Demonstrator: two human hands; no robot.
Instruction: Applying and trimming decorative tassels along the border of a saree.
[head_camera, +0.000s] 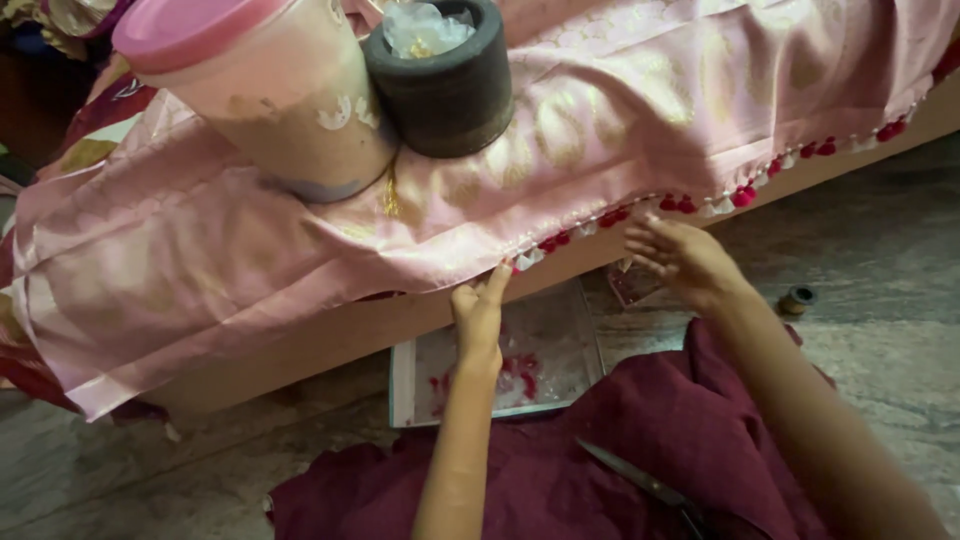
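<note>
Left hand (480, 312) pinches the beaded hem of the pink cloth (600, 130), which is draped over a wooden ledge (330, 335); right hand (685, 258) hovers open-fingered just below the red-and-white tassels (745, 192), grasping nothing; pink-lidded tub (270, 90) and dark round container (445, 85) stand on the cloth; scissors (640, 485) lie on the maroon lap.

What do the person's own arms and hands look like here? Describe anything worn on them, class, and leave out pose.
Both forearms are bare, with no sleeves showing as far as the frame reaches. The left hand and the right hand wear no gloves, and no rings, bangles or watch can be made out. Any nail colour is too blurred to tell.
</note>
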